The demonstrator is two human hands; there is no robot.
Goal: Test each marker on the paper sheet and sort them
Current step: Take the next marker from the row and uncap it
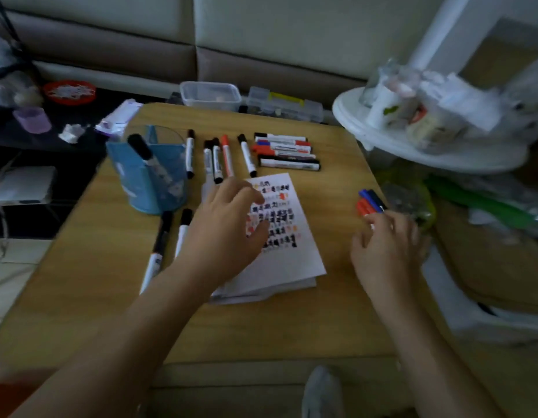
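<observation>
A home living room: a cushioned sofa (171, 34) behind a cluttered low wooden table (110, 297).

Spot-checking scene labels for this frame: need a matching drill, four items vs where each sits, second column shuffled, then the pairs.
1. holder
2. sheet
3. red and blue markers
4. marker pile

A. far side of the table, lying crosswise
B. partly under the left hand
C. left of the paper, one marker standing inside
D. at the right hand's fingertips, by the right edge

Pairs: 1-C, 2-B, 3-D, 4-A
</observation>
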